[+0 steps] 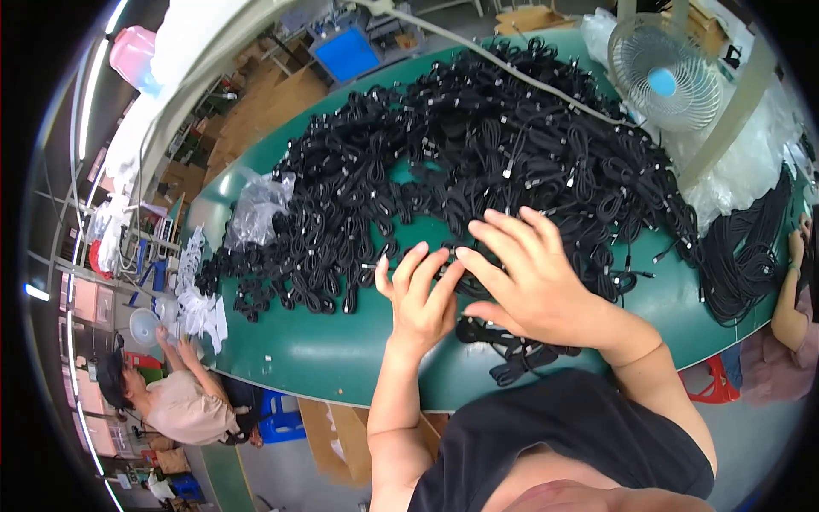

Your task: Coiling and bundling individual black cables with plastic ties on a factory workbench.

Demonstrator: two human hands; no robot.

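Observation:
Close to the table's near edge, my left hand (416,299) has its fingers curled around a black cable (443,270). A metal plug (368,266) sticks out past its little finger. My right hand (537,286) is just to the right, fingers stretched and apart, with its index fingertip close to the left hand's fingers. Whether that fingertip touches the cable is hidden. Under the right wrist lie several coiled black cables (516,363). Beyond both hands spreads a big heap of coiled black cables (529,128) with metal plugs.
The green table (320,350) carries a clear plastic bag (260,209) at left. A fan (665,77) stands at the far right, near a loose cable bundle (742,247). Co-workers sit at left (183,397) and right (789,333). A pale cord (512,68) crosses above the heap.

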